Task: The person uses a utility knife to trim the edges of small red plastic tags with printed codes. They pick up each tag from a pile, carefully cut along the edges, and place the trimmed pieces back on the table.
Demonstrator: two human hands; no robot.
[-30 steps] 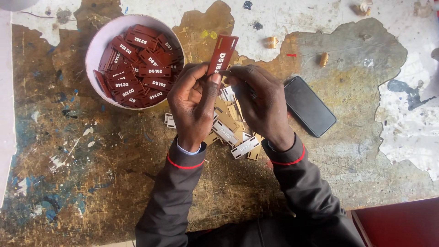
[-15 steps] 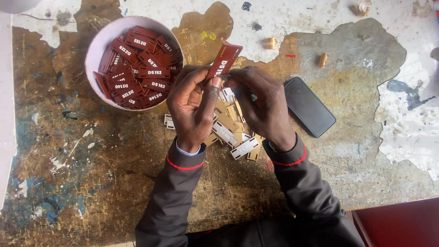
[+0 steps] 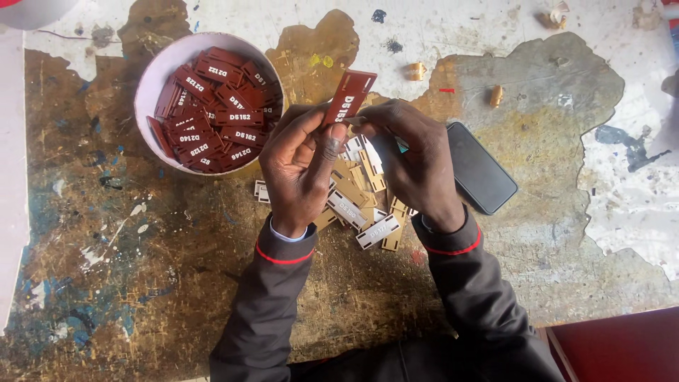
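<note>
We pinch one red tag (image 3: 348,97), left hand (image 3: 300,170) and right hand (image 3: 414,166) both clamped; bowl (image 3: 152,78) well filled, pale pieces (image 3: 357,194) remain on surface (image 3: 141,283).

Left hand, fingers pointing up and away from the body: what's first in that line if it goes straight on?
Apart from the dark red tag the left hand already pinches, probably bare tabletop. The bowl of red tags sits off to the left of that line. Height above the table is unclear.
</note>
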